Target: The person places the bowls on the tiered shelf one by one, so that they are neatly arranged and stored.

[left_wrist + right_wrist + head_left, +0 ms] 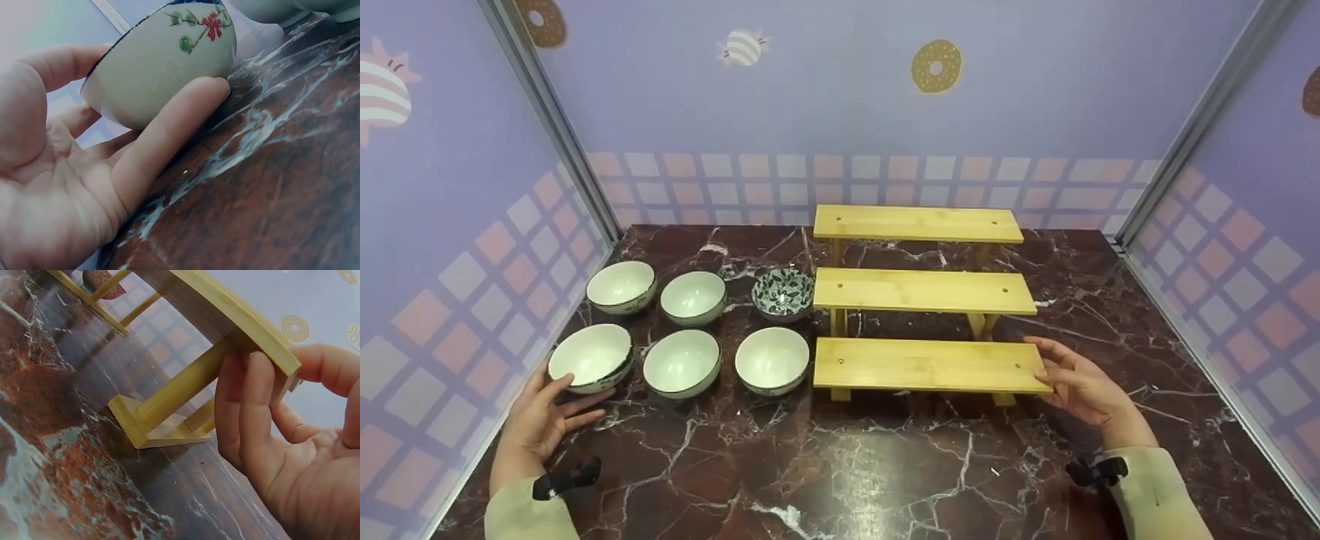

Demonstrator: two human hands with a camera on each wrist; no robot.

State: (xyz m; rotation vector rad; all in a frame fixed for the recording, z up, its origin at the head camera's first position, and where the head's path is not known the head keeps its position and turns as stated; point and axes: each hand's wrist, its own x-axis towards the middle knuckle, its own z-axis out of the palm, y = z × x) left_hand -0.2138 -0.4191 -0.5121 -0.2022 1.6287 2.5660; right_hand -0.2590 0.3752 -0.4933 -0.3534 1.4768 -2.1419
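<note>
My left hand (538,420) holds a white bowl (591,356) at the front left, its thumb at the rim and other fingers about the lower side. In the left wrist view, this bowl (163,67) shows a red flower, green leaves and a dark rim. Whether its base touches the table cannot be told. At the right end of a three-step wooden stand (926,365), my right hand (1076,382) grips the lowest board. The right wrist view shows fingers (257,391) under that board (242,309), above a round leg (185,385).
Several other bowls stand in two rows left of the stand, including a black-patterned bowl (782,294) at the back and a white bowl (772,360) in front. The dark marble table (720,465) meets patterned walls (870,97) on the left, back and right.
</note>
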